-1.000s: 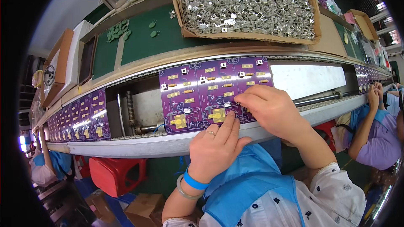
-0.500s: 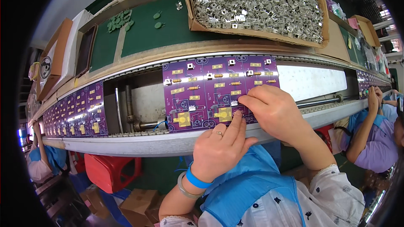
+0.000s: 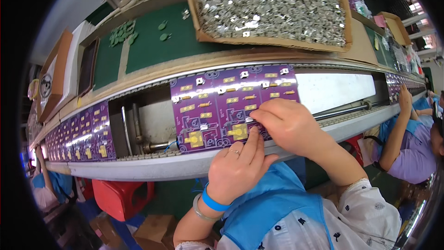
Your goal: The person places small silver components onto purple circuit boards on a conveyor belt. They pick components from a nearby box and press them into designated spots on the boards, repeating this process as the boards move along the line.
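A purple circuit board panel (image 3: 212,93), with small resistors, white-and-black square parts and yellow pads, lies on the conveyor in front of me. My right hand (image 3: 289,127) is over its right part, thumb and forefinger pinched at a small silver metal clip (image 3: 250,119) on the board. The fingertips partly cover that clip. My left hand (image 3: 240,169) is just below, fingers stretched out, fingertips touching the board beside the clip. A similar metal clip (image 3: 203,127) sits on the panel's left section.
A cardboard box (image 3: 273,41) full of small metal clips stands beyond the conveyor. Green disc-shaped parts (image 3: 122,34) lie on the green bench to its left. More purple panels (image 3: 81,132) are on the conveyor at left. Co-workers sit at both sides; a red stool (image 3: 118,196) stands lower left.
The view has shifted slightly, so the panel and box appear further left. Both hands keep nearly the same pose at the same clip.
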